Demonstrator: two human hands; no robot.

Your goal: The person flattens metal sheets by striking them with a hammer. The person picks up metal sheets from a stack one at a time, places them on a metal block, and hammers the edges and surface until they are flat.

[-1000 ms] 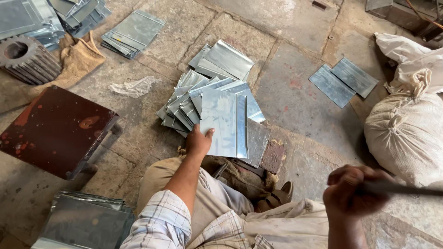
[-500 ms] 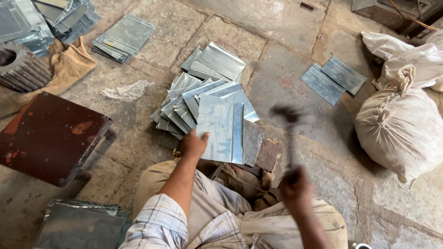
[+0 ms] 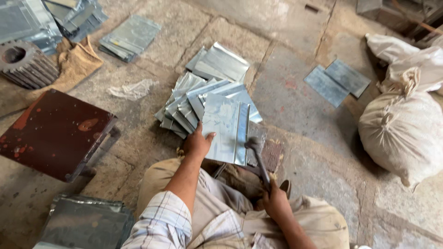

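While my left hand (image 3: 197,144) lies flat with the fingers spread on the near corner of the top metal sheet (image 3: 225,128), pinning it rather than gripping it, my right hand (image 3: 276,203) is closed tight round the handle of the hammer (image 3: 258,159). The hammer head sits down at the sheet's folded right edge, over the small block (image 3: 270,154) beside my knee.

My worry is how near my left thumb and fingertips are to that edge. If the hammer glances off the raised fold, it could slide across the slick metal toward my hand. The sheet is only held by my palm, so a hard blow may make it jump or twist, and its cut edge could slice my fingers.

Under it, the stack of sheets (image 3: 194,103) is fanned out loosely on the stone floor (image 3: 295,101); it could shift under the blow and spoil the line of the fold. My knees are tucked close below the work, so a sheet kicking back would come at my legs. Farther off, the rusty red plate (image 3: 50,131) on my left and the sack (image 3: 401,133) on my right lie well clear.
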